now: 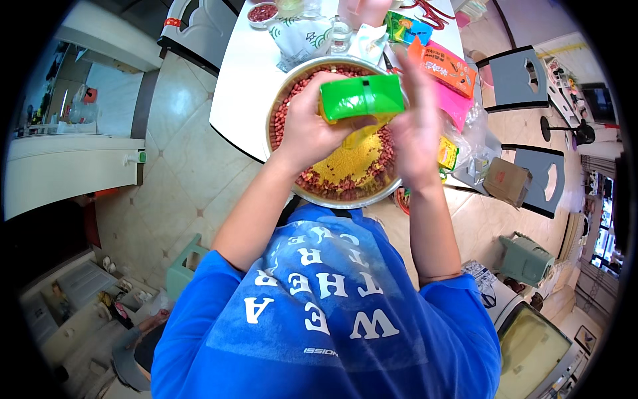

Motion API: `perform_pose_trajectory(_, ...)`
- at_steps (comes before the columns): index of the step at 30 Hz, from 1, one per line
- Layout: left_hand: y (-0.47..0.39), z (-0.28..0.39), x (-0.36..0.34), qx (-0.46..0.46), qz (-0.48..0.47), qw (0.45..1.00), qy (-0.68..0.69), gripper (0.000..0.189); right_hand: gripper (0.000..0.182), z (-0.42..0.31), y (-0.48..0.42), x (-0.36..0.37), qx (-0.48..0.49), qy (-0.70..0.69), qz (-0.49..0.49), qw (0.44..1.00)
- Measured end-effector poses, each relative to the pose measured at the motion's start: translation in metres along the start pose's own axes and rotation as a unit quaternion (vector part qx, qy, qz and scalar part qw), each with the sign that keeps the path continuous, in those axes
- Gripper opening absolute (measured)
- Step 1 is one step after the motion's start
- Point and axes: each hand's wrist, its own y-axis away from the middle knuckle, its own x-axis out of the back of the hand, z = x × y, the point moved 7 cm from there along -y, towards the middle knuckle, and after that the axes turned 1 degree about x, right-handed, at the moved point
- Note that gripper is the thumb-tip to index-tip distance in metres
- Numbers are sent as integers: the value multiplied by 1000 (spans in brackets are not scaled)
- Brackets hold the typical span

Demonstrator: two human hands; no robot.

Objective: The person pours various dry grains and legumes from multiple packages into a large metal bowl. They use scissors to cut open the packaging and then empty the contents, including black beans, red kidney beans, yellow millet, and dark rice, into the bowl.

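Observation:
My left hand (311,122) grips a green and yellow plastic packet (363,97) from its left side, above a large round metal basin (344,203). My right hand (417,134), blurred, is raised at the packet's right side with its fingers extended. I cannot tell whether it touches the packet. In the basin, a mound of fine yellow grain (344,167) lies over reddish peanuts or beans (386,149), which show around it. Whether grain is falling from the packet cannot be told; a yellow patch shows just below it.
The basin sits at the near edge of a white table (244,95). Behind it stand a white patterned bag (301,40), a glass jar (341,35) and a small bowl of red beans (262,13). An orange packet (446,67) lies right. Chairs (516,77) flank the table; another person's arm (149,321) shows lower left.

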Motion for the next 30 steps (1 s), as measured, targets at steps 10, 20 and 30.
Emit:
perform_pose_trajectory(10, 4, 11, -12, -34, 10, 999, -25, 45, 75, 10, 4, -8, -64, -84, -120, 987)
perform_pose_trajectory(20, 7, 0, -20, 12, -30, 999, 28, 46, 69, 26, 11, 3, -47, -65, -24, 996)
perform_pose_trajectory(30, 2, -23, -13, 137, 106, 948, 267, 29, 50, 78, 34, -19, -245, -111, -209, 940)
